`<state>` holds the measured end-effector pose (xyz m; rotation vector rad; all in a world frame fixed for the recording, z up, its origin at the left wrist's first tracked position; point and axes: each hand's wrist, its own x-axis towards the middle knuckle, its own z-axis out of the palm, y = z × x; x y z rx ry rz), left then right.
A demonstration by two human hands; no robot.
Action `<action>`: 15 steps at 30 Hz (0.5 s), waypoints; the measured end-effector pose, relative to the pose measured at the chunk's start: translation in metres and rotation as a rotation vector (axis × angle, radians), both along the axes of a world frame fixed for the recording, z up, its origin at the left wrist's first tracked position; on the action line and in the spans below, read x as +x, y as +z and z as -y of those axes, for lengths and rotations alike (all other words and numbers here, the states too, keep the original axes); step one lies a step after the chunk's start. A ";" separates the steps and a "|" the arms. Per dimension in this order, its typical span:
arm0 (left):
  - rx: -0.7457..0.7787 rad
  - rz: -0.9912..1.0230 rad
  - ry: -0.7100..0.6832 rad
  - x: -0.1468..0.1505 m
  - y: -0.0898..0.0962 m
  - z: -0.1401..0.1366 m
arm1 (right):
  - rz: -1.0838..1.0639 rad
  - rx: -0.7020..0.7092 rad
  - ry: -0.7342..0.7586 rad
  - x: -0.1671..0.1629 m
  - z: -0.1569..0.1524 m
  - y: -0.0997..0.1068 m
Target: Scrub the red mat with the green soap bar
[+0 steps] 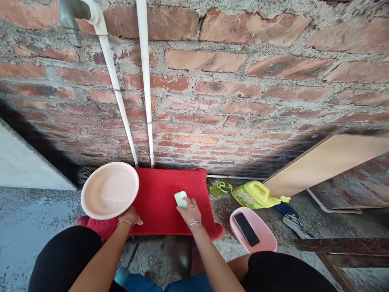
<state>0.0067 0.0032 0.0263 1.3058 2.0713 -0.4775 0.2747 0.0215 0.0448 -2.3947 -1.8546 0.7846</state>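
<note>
A pale green bar that looks like soap (180, 199) is in my right hand (190, 211), gripped between thumb and fingers just over the red cloth (164, 182). The cloth is spread flat over a low surface, its edges hanging at the front. My left hand (130, 215) rests on the cloth's front left part, close under the rim of a light pink basin (110, 190). Its thumb stretches out to the right, and the other fingers are partly hidden. The basin sits on the left end of the cloth, slightly tilted.
Right of the cloth, a yellow detergent jug (253, 194) lies beside a green strap-like item (221, 189). A pink tub (269, 239) holds a dark phone (246, 229). A brick wall (206, 97) with white pipes (145, 81) stands behind; a board (331, 162) leans at right.
</note>
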 end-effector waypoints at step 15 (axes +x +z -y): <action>-0.017 0.016 0.023 0.001 0.000 0.000 | 0.099 0.005 -0.231 0.059 -0.004 -0.002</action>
